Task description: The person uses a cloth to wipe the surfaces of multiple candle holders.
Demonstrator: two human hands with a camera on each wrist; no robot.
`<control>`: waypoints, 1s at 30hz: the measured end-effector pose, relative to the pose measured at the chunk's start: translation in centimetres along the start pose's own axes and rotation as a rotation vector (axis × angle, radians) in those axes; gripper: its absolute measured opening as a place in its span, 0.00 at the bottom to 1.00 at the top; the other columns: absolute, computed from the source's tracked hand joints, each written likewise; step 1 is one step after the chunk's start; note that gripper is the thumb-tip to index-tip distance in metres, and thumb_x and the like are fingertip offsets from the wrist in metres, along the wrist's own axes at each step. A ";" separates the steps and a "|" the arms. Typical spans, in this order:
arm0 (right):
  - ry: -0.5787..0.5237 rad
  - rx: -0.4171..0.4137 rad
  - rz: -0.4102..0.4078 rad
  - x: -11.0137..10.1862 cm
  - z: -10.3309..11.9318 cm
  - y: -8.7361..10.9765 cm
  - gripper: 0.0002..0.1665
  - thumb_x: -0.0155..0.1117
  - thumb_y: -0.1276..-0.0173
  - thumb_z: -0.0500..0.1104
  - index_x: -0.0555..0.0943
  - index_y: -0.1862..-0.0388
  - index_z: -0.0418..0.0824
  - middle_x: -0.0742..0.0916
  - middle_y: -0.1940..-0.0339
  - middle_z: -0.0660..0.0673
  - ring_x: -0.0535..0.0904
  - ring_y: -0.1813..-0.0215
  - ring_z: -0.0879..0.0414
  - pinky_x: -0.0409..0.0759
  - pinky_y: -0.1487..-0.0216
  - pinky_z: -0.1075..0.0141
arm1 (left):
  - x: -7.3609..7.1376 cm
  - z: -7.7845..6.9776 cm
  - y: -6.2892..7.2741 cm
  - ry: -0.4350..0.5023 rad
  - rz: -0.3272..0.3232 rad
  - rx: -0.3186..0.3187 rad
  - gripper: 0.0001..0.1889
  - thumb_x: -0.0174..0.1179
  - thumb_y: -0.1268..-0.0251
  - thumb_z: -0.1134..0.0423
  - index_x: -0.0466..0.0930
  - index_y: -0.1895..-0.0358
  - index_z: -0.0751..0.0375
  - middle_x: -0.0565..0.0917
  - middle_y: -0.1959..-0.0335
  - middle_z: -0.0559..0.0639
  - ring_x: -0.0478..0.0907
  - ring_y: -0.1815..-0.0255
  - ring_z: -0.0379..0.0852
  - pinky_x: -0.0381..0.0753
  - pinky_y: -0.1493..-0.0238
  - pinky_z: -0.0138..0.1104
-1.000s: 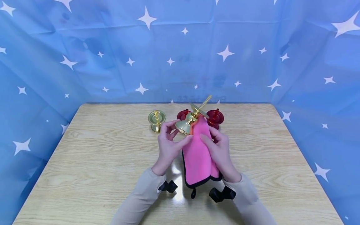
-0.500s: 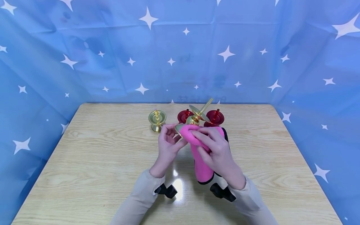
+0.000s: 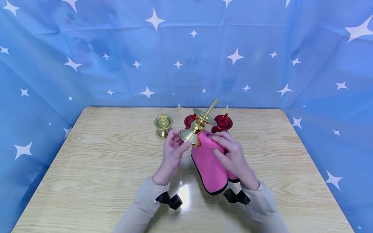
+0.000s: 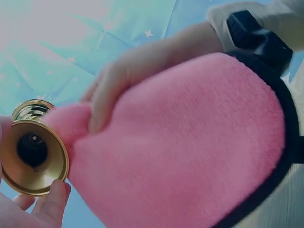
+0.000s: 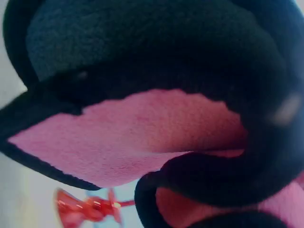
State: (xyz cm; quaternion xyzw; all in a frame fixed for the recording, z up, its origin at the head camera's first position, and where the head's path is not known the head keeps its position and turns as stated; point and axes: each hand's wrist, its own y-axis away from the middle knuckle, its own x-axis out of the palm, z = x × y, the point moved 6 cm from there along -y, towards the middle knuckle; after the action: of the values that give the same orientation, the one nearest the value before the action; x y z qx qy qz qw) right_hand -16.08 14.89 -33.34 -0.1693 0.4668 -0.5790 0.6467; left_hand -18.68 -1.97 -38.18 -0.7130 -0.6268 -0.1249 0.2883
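Tilted above the table, a gold candlestick (image 3: 192, 134) has its spike pointing up and to the right. My left hand (image 3: 173, 149) holds it by the flared base, whose hollow underside faces the left wrist view. A pink cloth (image 3: 208, 161) with black edging hangs from my right hand (image 3: 233, 153), which pinches it near the top. The bunched cloth touches the candlestick beside its base. Folds of the cloth (image 5: 128, 133) fill most of the right wrist view and hide the right fingers there.
Another gold candlestick (image 3: 163, 124) stands at the back of the wooden table (image 3: 102, 168). Two red candlesticks stand there too: one (image 3: 188, 120) partly behind the held candlestick, the other (image 3: 222, 123) to its right. A blue star-patterned curtain (image 3: 186, 64) surrounds the table.
My right hand first wrapped the cloth over the candlestick's base, then drew it back to the right, baring the base. The left hand kept its hold while the candlestick's tilt shifted slightly.
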 end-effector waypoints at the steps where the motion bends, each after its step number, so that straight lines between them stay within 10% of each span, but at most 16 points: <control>1: 0.004 0.047 -0.001 0.1 -0.5 0.1 0.17 0.59 0.48 0.25 0.82 0.58 0.29 0.83 0.60 0.34 0.78 0.57 0.50 0.73 0.60 0.75 | 0.1 0.0 0.0 0.013 0.008 -0.006 0.17 0.63 0.54 0.70 0.71 0.59 0.55 0.81 0.60 0.43 0.76 0.60 0.38 0.74 0.57 0.29; 11: -0.154 0.461 -0.048 0.8 -3.2 -0.2 0.20 0.64 0.46 0.25 0.81 0.52 0.28 0.84 0.53 0.44 0.76 0.51 0.65 0.74 0.53 0.74 | 1.0 0.7 0.3 -0.006 0.069 0.012 0.19 0.61 0.54 0.73 0.71 0.56 0.55 0.80 0.58 0.44 0.76 0.57 0.39 0.75 0.55 0.29; 30: 0.044 0.166 -0.052 -0.2 3.5 -1.2 0.20 0.63 0.49 0.24 0.82 0.54 0.30 0.84 0.62 0.38 0.77 0.64 0.56 0.74 0.66 0.75 | -0.1 -0.7 -0.7 -0.081 -0.025 0.184 0.27 0.75 0.57 0.62 0.68 0.56 0.63 0.77 0.60 0.47 0.76 0.60 0.39 0.77 0.55 0.31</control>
State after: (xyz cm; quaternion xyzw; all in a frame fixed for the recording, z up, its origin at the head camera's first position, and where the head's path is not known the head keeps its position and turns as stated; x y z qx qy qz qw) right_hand -13.96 13.62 -30.50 -0.1144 0.4266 -0.6359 0.6329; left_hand -19.30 -2.43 -37.51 -0.6803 -0.6555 -0.0414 0.3252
